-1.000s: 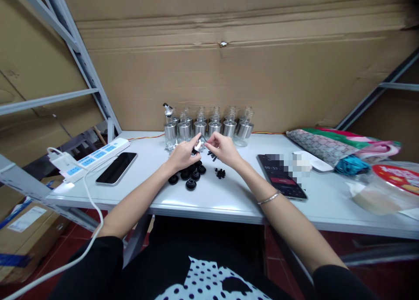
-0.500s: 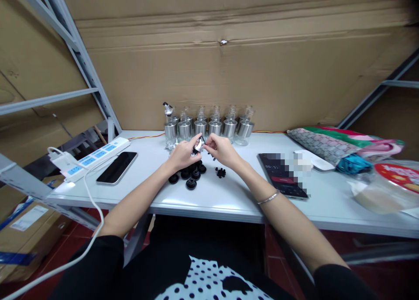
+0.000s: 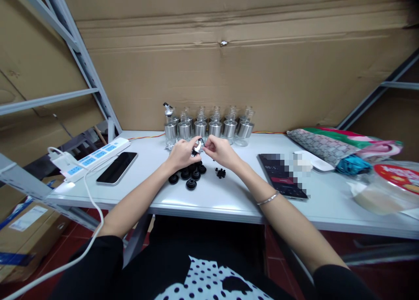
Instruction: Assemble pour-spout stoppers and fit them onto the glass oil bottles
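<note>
My left hand (image 3: 182,154) is closed around a small silver pourer spout (image 3: 197,146) with a black part, held just above the white table (image 3: 229,199). My right hand (image 3: 221,150) pinches at the same spout from the right, fingertips touching it. Below the hands lie several black rubber stoppers (image 3: 188,177) and a small heap of tiny black plugs (image 3: 220,173). Behind the hands stands a row of glass bottles with silver collars (image 3: 212,127); the leftmost bottle (image 3: 169,121) carries a fitted spout.
A dark phone (image 3: 117,167) and a white power strip (image 3: 91,158) with its cable lie at the left. A second phone (image 3: 282,176) lies to the right, beside a patterned bag (image 3: 324,145) and plastic packets (image 3: 389,182). Cardboard lines the back wall.
My right hand has moved left and closed in on the spout held by my left hand; the fingertips now meet on it. Everything on the table stays put.
</note>
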Demonstrator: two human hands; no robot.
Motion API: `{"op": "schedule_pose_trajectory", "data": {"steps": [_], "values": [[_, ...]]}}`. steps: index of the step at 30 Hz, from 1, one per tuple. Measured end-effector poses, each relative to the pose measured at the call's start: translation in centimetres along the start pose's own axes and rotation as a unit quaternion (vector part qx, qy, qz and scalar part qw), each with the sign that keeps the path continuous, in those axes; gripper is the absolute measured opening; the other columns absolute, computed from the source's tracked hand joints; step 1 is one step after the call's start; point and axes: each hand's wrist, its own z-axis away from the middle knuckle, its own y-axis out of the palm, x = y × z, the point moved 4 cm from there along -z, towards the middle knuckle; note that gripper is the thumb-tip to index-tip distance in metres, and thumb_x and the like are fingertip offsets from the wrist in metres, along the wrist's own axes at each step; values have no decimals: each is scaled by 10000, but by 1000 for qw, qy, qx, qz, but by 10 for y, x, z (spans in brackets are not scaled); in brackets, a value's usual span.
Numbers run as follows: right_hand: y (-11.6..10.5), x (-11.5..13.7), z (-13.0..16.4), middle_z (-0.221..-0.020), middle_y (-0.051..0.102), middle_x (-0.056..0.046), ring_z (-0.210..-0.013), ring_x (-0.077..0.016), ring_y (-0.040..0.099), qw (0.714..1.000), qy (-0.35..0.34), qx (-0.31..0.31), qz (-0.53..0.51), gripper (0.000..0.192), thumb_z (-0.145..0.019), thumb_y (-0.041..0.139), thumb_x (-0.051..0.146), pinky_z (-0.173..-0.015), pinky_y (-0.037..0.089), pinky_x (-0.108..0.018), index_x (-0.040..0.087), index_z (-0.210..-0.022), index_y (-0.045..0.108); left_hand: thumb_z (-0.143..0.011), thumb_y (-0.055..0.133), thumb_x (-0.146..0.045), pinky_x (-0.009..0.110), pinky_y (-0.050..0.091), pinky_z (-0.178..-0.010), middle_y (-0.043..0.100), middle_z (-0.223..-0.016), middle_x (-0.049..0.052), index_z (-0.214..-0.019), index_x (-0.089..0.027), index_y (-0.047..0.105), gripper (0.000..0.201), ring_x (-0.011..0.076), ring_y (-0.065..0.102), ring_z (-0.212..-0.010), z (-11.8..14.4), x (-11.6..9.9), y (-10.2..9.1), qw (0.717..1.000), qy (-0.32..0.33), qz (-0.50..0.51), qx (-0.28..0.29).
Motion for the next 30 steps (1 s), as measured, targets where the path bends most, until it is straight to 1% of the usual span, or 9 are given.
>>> {"op": "schedule_pose_trajectory", "data": {"steps": [2,5,10,16,19,24,27,30], "values": [[-1,0,0,-569,519,31,-524,-105,468,1000,7,-6,-16,149,-746,554,261,-531,364,-229,208,-686,429,-692,570,-226,320,444,-866,699,-981,61,-1267,-126,476,591,199,637,-841,0,-1,-1,1000,2,-6,-2],[-3,-3,-1,-578,546,18,-530,-113,488,997,39,-12,-61,153,-750,561,309,-529,378,-239,196,-693,475,-701,562,-227,313,438,-856,700,-942,63,-1271,-114,470,589,196,627,-829,0,-2,-2,1000,6,-15,-10],[1,-11,-2,-563,567,14,-501,-117,522,979,104,5,-174,209,-698,612,357,-498,399,-246,182,-705,497,-709,551,-215,319,418,-869,692,-962,71,-1254,-111,473,561,184,621,-816,0,-2,-3,999,30,-16,-22],[4,-12,-3,-504,551,26,-451,-92,493,961,128,2,-244,261,-646,662,374,-444,369,-220,176,-664,493,-707,532,-188,350,389,-910,693,-972,72,-1244,-116,462,546,189,623,-850,1,-1,0,999,39,-9,-36],[5,-9,-3,-480,542,31,-435,-86,481,957,130,1,-260,267,-650,664,376,-440,369,-220,177,-662,487,-699,539,-179,356,381,-917,694,-962,63,-1245,-130,453,555,187,621,-853,1,-2,-1,999,30,-2,-46],[7,-6,-2,-467,532,35,-423,-76,462,962,125,-11,-244,265,-656,659,372,-428,345,-209,177,-650,480,-695,543,-165,368,361,-940,696,-952,50,-1236,-142,459,548,177,623,-833,2,-3,-1,998,29,1,-56],[9,-5,-2,-462,523,40,-416,-73,455,962,125,-3,-242,267,-655,655,370,-416,329,-203,181,-641,467,-695,540,-170,368,354,-945,698,-926,42,-1216,-138,477,526,170,622,-786,2,-3,-2,998,30,-6,-59],[9,-3,-2,-476,531,39,-428,-74,471,960,124,-3,-251,251,-650,657,348,-427,343,-204,180,-641,471,-694,540,-176,359,360,-938,696,-922,46,-1209,-127,483,521,172,620,-793,1,-4,-3,997,31,-3,-67]]}}
